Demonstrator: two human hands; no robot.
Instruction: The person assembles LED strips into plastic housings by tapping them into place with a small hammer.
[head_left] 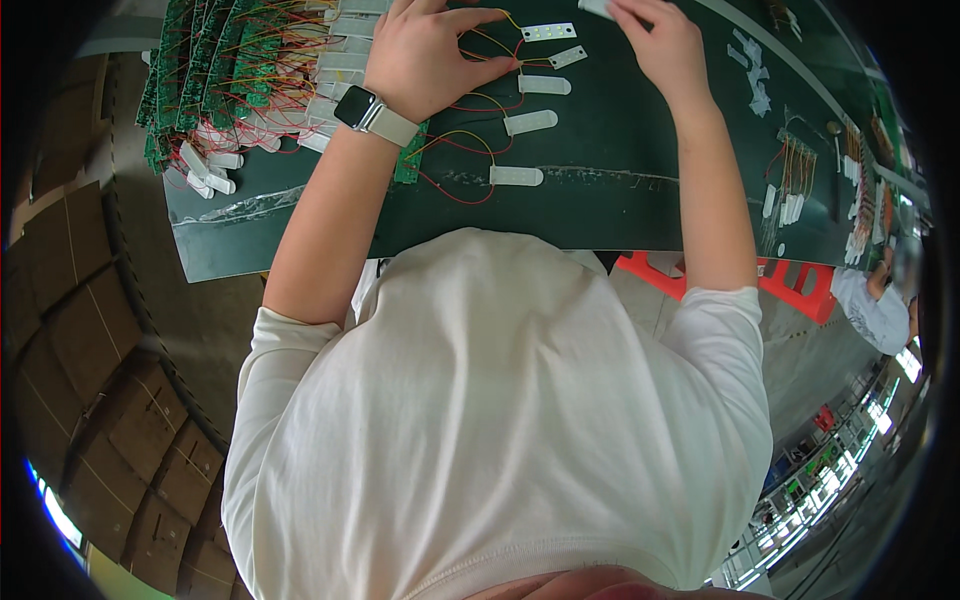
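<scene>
My left hand (pixel 425 55), with a watch (pixel 357 107) on its wrist, rests at the table's far side. Its thumb and index finger are spread, their tips by the red and yellow wires of two small white LED boards (pixel 550 32). Between the fingertips of my right hand (pixel 662 42) is a white strip (pixel 597 8), cut off by the top edge. Nearer to me lie three white round-ended strips (pixel 516 176) in a column, wired in red and yellow. A green circuit board (pixel 408 160) shows partly under my left wrist.
Green circuit boards (pixel 215 65) with tangled wires and white strips are heaped at the left. Clear plastic scraps (pixel 752 72) and a wired bundle (pixel 797 165) lie at the right of the dark green table (pixel 620 215). Red stools (pixel 800 290), a co-worker (pixel 875 310) and stacked cartons (pixel 90 320) surround it.
</scene>
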